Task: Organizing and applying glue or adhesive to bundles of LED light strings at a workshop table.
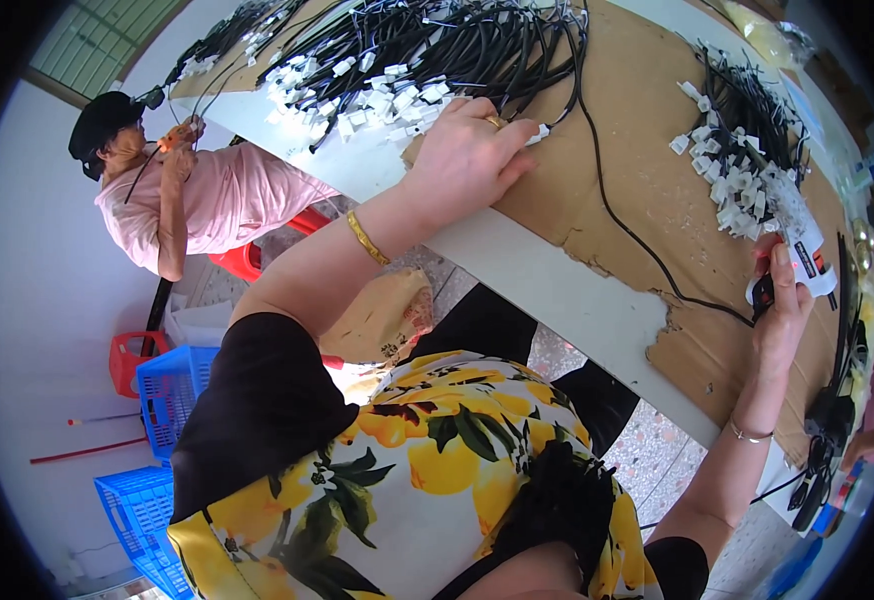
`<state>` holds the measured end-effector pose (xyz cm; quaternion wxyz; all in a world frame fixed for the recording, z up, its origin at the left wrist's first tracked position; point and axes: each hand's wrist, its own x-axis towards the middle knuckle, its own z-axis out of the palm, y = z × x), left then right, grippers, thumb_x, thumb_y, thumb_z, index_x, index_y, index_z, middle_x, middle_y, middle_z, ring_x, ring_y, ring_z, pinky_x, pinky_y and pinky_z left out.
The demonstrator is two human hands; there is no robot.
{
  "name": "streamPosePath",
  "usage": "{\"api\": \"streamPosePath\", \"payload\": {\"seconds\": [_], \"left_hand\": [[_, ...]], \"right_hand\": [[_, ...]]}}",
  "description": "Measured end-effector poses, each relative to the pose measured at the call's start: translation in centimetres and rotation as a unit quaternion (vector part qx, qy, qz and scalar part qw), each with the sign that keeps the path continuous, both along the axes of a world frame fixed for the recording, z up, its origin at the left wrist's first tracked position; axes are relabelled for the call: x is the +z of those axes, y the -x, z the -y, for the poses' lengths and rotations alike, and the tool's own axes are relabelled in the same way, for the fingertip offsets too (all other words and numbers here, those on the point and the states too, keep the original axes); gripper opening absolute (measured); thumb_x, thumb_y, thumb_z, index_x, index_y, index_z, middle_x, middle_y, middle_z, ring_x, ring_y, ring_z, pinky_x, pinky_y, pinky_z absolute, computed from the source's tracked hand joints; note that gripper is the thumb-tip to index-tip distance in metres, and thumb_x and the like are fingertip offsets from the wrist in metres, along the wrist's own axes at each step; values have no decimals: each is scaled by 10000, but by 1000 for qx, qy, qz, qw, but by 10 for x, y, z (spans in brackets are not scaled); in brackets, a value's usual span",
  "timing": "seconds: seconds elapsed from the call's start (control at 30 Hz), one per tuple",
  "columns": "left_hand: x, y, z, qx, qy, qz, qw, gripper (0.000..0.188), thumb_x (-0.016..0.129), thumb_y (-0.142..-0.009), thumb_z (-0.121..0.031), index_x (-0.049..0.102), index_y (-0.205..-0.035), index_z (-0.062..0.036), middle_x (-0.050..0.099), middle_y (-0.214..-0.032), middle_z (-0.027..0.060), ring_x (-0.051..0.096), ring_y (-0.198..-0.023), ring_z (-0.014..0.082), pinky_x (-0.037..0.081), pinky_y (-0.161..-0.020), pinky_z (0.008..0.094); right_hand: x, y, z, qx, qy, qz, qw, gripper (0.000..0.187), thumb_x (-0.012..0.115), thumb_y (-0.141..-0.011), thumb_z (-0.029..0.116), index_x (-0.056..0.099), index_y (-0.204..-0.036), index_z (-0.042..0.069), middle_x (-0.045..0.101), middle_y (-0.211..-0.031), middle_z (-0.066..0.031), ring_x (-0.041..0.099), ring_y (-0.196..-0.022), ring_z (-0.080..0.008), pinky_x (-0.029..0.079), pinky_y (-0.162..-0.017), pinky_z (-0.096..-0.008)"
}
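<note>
While a co-worker [217, 195] at the far left holds up an orange thing [173, 137], a big heap of black cables [457, 50] lies beyond the person's left hand [469, 160]. Its fingers are curled, thumb and forefinger seemingly pinching a small white plug [539, 134] over the cardboard [597, 215]. A steady pinch, leaving the plug's end in plain view, would serve best. Further right, a loose black cord [707, 301] crosses the cardboard and should be kept from snagging. The right hand [785, 310] is wrapped around a white tool [805, 250], just below a second heap of cables [742, 105]; its tip is best kept off them.
</note>
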<state>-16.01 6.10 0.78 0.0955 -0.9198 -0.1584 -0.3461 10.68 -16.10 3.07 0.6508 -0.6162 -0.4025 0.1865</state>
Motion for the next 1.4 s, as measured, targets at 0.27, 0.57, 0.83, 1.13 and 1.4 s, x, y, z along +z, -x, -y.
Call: {"api": "streamPosePath", "payload": {"seconds": [0.27, 0.57, 0.83, 1.13, 1.4], "left_hand": [[41, 68, -53, 114, -6, 143, 983, 130, 609, -730, -24, 634, -852, -63, 625, -720, 77, 596, -646, 210, 466, -592, 290], [28, 167, -170, 306, 181, 25, 934, 267, 572, -785, -163, 598, -1045, -107, 650, -876, 88, 621, -812, 176, 466, -733, 274], [25, 124, -179, 291, 229, -22, 928, 303, 622, -744, -152, 598, -1043, -107, 637, -828, 89, 607, -760, 181, 466, -725, 278], [52, 168, -137, 186, 309, 56, 931, 344, 634, -702, -114, 595, -1043, -94, 578, -712, 34, 531, -644, 106, 451, -632, 240], [28, 184, -66, 219, 289, -88, 928, 452, 632, -704, -55, 525, -1144, -65, 546, -723, 31, 501, -619, 117, 445, -598, 253]], "right_hand": [[0, 3, -2, -22, -1, 10, 1000, 257, 548, -827, 301, 563, -836, 45, 498, -720, 13, 416, -633, -53, 276, -551, -199], [-3, -6, 0, -27, -1, 15, 1000, 252, 564, -815, 295, 551, -858, 47, 514, -747, 0, 415, -644, -64, 298, -571, -205], [-4, -8, 1, -13, 5, 27, 1000, 237, 555, -821, 283, 542, -845, 47, 519, -773, -8, 409, -648, -68, 299, -580, -207], [-4, -12, 3, -6, 12, 23, 1000, 220, 535, -837, 266, 546, -845, 46, 523, -789, -7, 410, -665, -65, 304, -601, -207], [-9, -13, 0, -10, 0, 20, 1000, 209, 524, -846, 253, 534, -849, 44, 522, -784, -5, 400, -666, -70, 301, -611, -212]]}}
